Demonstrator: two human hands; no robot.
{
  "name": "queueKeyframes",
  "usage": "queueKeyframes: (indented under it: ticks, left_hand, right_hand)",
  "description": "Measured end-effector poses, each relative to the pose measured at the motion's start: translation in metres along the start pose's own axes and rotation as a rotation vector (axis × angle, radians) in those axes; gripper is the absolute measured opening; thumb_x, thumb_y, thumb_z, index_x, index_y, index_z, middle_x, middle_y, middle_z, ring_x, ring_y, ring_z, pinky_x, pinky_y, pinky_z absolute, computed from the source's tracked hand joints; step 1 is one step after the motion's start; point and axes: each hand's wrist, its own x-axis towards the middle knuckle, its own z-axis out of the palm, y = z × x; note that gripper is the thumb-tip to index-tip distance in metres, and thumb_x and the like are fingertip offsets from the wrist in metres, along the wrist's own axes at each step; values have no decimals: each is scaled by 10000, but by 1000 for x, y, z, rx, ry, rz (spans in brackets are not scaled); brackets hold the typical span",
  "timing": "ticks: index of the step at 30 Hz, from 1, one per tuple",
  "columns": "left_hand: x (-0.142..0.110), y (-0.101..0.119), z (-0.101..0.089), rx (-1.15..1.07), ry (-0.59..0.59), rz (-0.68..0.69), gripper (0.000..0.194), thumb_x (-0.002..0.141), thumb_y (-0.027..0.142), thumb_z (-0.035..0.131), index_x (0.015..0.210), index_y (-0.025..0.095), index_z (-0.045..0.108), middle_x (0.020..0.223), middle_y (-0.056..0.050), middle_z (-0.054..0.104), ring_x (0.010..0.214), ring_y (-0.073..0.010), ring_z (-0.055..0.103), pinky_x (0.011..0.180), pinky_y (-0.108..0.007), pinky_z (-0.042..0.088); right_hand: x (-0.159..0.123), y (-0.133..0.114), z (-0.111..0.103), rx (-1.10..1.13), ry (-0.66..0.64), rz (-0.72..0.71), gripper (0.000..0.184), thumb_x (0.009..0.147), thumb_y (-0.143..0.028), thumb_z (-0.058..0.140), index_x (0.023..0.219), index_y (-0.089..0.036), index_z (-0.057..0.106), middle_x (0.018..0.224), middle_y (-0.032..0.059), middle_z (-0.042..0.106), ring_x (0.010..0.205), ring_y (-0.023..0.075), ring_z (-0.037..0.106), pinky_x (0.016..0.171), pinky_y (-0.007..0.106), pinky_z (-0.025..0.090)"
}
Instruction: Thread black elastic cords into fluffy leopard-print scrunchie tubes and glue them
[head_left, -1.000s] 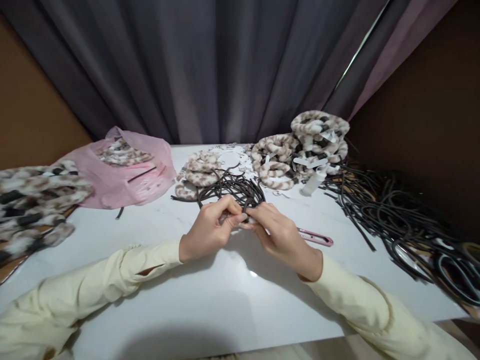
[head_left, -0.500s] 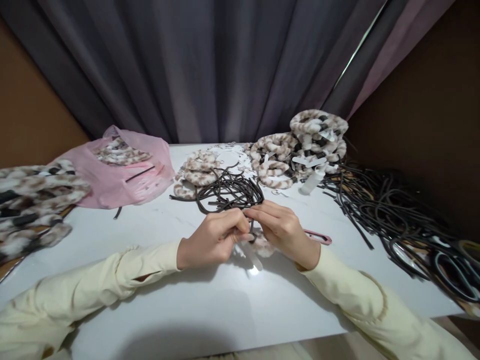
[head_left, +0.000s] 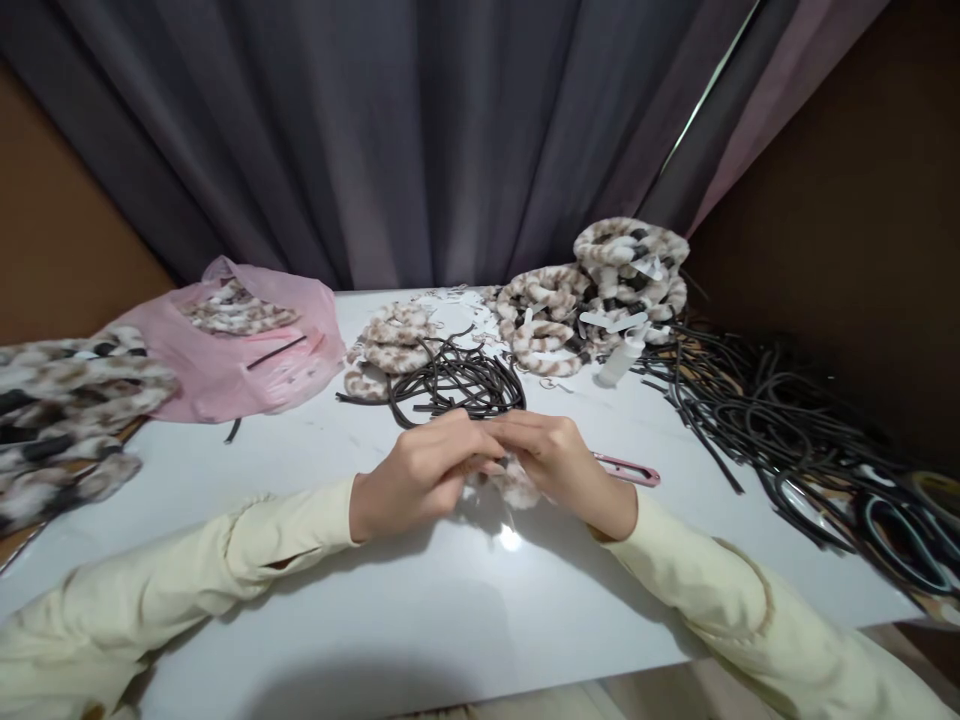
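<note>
My left hand (head_left: 427, 470) and my right hand (head_left: 566, 465) meet over the middle of the white table, fingertips touching. Both are closed on a fluffy white-and-brown plush piece (head_left: 517, 486), which peeks out below the fingers. The fingers cover most of it, and a small dark bit shows at the pinch. Just beyond the hands lies a tangle of thin black cords (head_left: 465, 380). A pink utility knife (head_left: 634, 470) rests beside my right wrist.
Plush rings (head_left: 394, 345) sit behind the cords, with a taller stack (head_left: 634, 245) at the back right. A small translucent bottle (head_left: 619, 360) stands before it. More black cords (head_left: 772, 410) spread along the right. On the left are a pink plastic bag (head_left: 319, 320) and more plush rings (head_left: 82, 385).
The pale strip that hung below my fingers has gone from sight. My left fingers have folded in closer to the right ones, covering the dark cord piece that showed between them.
</note>
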Motion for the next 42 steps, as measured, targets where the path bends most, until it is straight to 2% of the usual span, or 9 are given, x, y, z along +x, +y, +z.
queueKeyframes:
  ticks: [4, 7, 10, 16, 18, 21, 25, 35, 42]
  left_hand:
    - [1, -5, 0, 18, 77, -388, 97, 839, 160, 495, 776, 165, 568, 681, -4, 597, 610, -106, 519, 573, -217, 407]
    - [5, -12, 0, -65, 113, -676, 146, 829, 281, 534, 746, 164, 560, 670, 15, 585, 618, -105, 517, 584, -213, 394]
    - [8, -20, 2, -221, 142, -858, 237, 810, 364, 540, 700, 154, 533, 624, 21, 543, 550, -94, 479, 521, -207, 366]
    - [11, -24, 3, -555, 206, -1131, 263, 760, 378, 579, 670, 143, 502, 612, 27, 497, 444, -53, 388, 405, -182, 290]
    - [11, -24, 2, -600, 224, -1159, 248, 751, 361, 585, 673, 139, 506, 626, 22, 496, 475, -59, 408, 417, -179, 305]
    - [11, -23, 3, -594, 211, -1142, 247, 763, 365, 570, 680, 142, 505, 623, 26, 496, 480, -62, 404, 431, -185, 307]
    - [8, -22, 6, -349, 155, -934, 243, 809, 331, 524, 645, 154, 491, 599, 25, 518, 553, -90, 461, 542, -209, 364]
    - [-6, -36, 15, 226, 117, -251, 136, 847, 126, 485, 718, 165, 499, 665, 11, 538, 634, -107, 504, 597, -206, 387]
    - [-6, -38, 15, 285, -32, -195, 180, 890, 139, 395, 745, 160, 500, 668, -18, 534, 650, -136, 489, 617, -239, 400]
  right_hand:
    - [2, -7, -8, -144, 216, 63, 468, 797, 2, 408, 1203, -192, 536, 1162, 112, 589, 1069, 217, 547, 863, 380, 478]
    - [0, -19, -8, -150, 307, -56, 436, 750, 23, 409, 1094, -175, 590, 1032, 104, 645, 947, 219, 587, 772, 379, 506]
    - [-4, -28, 0, -119, 208, -97, 371, 731, 4, 436, 1017, -152, 614, 955, 98, 688, 834, 208, 628, 710, 352, 531]
    - [-5, -27, 15, -117, -58, 225, 397, 798, -63, 402, 1179, -79, 513, 1180, 183, 588, 1072, 247, 578, 881, 380, 491]
    - [-3, -25, 17, 5, -95, 297, 322, 840, -128, 426, 1152, -116, 503, 1095, 161, 626, 941, 233, 631, 792, 359, 526]
    - [1, -23, 19, 421, -190, 516, 221, 879, -213, 440, 1091, -160, 470, 774, 48, 649, 488, 124, 572, 456, 245, 493]
    - [6, -24, 18, 744, -214, 751, 216, 892, -314, 439, 744, -165, 493, 497, -61, 438, 324, 61, 364, 311, 194, 296]
    - [8, -27, 7, 302, -184, 520, 324, 878, -208, 419, 558, -175, 382, 489, -56, 365, 463, 73, 335, 460, 210, 252]
    - [2, -27, 5, 60, -244, 370, 258, 840, -104, 419, 591, -171, 428, 484, -53, 394, 437, 74, 341, 474, 211, 242]
